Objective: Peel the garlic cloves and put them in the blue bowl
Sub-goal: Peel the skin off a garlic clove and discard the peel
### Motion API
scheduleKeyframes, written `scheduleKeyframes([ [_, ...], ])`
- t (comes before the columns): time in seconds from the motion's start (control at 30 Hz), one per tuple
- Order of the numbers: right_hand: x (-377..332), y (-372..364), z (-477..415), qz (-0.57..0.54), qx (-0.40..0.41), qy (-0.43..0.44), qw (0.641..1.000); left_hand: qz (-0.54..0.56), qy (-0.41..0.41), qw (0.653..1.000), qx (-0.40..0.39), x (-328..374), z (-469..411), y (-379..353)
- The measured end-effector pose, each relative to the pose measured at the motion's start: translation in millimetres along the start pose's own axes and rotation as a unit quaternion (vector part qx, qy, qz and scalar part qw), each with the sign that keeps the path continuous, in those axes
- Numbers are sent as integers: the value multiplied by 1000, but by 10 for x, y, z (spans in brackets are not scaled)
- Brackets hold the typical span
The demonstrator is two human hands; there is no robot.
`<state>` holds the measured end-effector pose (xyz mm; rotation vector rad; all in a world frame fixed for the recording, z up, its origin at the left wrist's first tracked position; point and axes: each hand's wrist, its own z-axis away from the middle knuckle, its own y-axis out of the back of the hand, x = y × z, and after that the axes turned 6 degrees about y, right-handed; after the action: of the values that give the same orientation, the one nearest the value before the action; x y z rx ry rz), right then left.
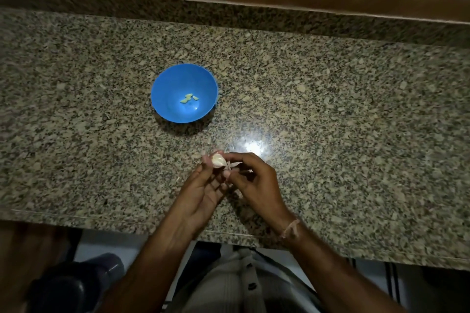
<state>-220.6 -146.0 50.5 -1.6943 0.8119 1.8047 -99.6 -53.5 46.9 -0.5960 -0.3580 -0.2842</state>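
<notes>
Left hand (201,193) palm-up holding garlic (218,160), right hand (256,183) pinching it

Both hands, left hand (201,190) and right hand (254,180), pinch a garlic piece (218,160) near the blue bowl (173,84).

Glossy speckled granite counter (330,109), smooth blue plastic bowl (167,84).
</notes>
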Motion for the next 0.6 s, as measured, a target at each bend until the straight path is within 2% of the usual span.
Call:
scheduleKeyframes([
  [0.3,-68,175,59,113,-18,125,985,-49,-58,997,-34,-161,137,-160],
  [0.43,-74,243,51,121,-38,130,983,-83,-92,992,-6,-195,175,-143],
  [0.6,-51,249,95,186,-70,151,968,-103,-111,988,39,-217,244,-157],
])
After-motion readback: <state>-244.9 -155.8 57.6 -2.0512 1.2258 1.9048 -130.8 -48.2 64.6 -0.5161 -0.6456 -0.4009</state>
